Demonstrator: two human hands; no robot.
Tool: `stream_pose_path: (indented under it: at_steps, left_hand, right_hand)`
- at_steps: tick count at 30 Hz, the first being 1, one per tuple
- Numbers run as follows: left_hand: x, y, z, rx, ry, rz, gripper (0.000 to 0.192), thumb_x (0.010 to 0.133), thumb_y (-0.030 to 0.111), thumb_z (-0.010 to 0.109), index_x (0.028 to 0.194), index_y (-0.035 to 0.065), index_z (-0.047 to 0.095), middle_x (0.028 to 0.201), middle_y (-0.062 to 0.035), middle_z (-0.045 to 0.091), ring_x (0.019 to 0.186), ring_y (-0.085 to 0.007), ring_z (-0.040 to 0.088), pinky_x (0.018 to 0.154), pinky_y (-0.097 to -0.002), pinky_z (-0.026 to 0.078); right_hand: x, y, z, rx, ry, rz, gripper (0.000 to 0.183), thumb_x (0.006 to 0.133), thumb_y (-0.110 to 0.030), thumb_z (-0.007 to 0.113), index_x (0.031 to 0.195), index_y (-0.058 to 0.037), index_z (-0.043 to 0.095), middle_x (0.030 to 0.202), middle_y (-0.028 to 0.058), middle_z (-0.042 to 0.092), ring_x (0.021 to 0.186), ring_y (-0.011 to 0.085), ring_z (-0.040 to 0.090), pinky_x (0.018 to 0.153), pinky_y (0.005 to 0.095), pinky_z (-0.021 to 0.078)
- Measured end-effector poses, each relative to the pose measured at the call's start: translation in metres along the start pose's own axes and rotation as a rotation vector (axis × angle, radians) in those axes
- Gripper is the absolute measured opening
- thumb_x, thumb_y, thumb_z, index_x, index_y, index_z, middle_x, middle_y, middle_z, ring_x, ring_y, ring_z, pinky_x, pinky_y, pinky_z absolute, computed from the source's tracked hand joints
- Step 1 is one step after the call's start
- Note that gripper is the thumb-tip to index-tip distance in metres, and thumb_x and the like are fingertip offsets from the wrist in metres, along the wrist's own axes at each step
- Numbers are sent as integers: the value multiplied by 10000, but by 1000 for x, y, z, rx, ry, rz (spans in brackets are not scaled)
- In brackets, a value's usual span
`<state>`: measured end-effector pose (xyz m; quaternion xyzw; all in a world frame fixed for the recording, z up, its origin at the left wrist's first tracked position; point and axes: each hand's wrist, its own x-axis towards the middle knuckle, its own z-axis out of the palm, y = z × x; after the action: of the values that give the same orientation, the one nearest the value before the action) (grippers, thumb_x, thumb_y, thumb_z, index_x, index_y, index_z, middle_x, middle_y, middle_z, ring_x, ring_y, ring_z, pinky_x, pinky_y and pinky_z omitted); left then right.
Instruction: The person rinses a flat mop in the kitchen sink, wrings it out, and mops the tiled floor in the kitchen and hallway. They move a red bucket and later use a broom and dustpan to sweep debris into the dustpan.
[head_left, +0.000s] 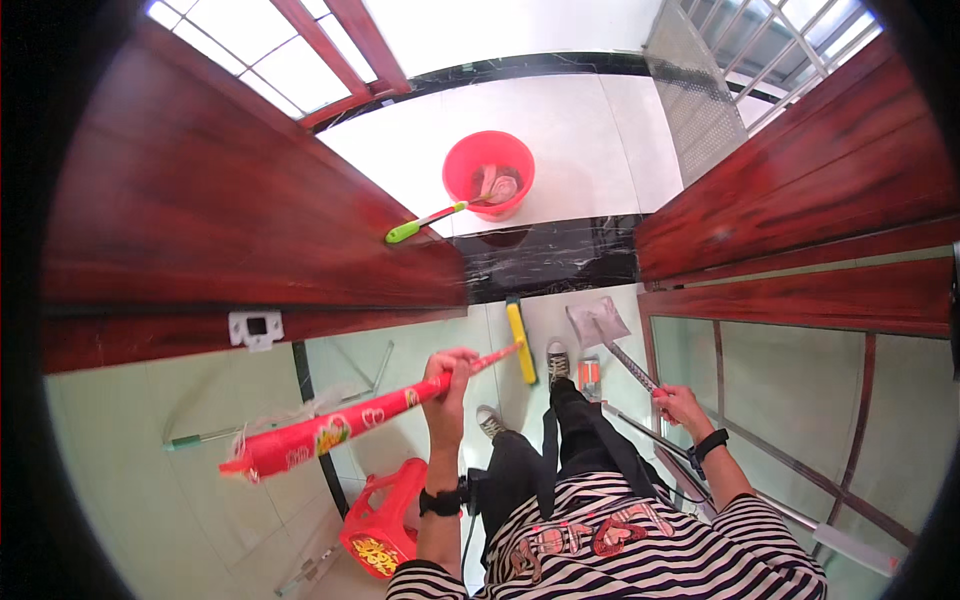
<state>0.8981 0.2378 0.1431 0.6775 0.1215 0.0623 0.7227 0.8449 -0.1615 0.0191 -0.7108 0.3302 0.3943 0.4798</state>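
Observation:
My left hand (450, 382) is wrapped around the red printed handle (352, 416) of a broom. The handle slants down to a long yellow broom head (519, 341) with a dark edge, resting on the floor tiles. In my right hand (681, 406) is the red grip of a long-handled dustpan. Its patterned dark shaft (632, 365) runs down to the greyish-pink pan (598, 321), which lies near the floor beside my right sneaker (557, 361). A gap separates the broom head from the pan, with my right foot just below it.
A red bucket (459, 176) holding a pink cloth and a green-handled tool (424, 223) stands beyond the black marble threshold (551, 259). Dark red door panels (247, 195) flank both sides. A red plastic stool (382, 517), an orange-and-grey item (590, 377) and a metal pole (780, 510) are nearby.

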Motion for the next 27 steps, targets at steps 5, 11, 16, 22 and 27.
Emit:
stream_pose_path:
  at_steps: [5,11,16,22,27]
  left_hand:
    - [62,-35,40,-84,4,-36,130,925,139,477,836,45,456,1129,-156,547,1026,-233,541,950,-375,379]
    - [129,-62,51,-87,27,-48,155,937,159,446,843,34,443,1178,-177,531,1070,-264,532,959,-391,375]
    - [159,-73,42,-79,44,-26,145,940,141,436,850,28,453,1184,-186,531,1103,-267,523,977,-386,365]
    - [173,-59,9,-62,138,-92,110,919,151,476,900,43,487,1207,-176,515,1138,-247,499,1007,-373,331]
    - [168,-58,-10,53,306,-208,189,909,191,519,1020,41,547,1183,-131,540,1115,-200,510,971,-339,370]
  right_hand:
    - [1,5,-26,-5,112,35,455,716,-82,645,1156,-3,556,611,38,553,426,105,512,350,263,372]
    - [21,9,-39,-124,151,48,469,696,-147,656,1140,-18,577,655,96,597,505,174,575,440,318,442]
    - [70,3,-61,-451,199,-119,385,697,-253,638,1032,-64,632,806,151,643,777,314,622,672,405,490]
    - [129,-75,-70,-822,263,-283,196,768,-227,560,892,-103,647,890,166,636,861,361,596,710,439,486]
    - [196,-105,-89,-904,266,-443,277,712,-215,628,965,-102,643,898,146,647,872,343,612,724,442,487]
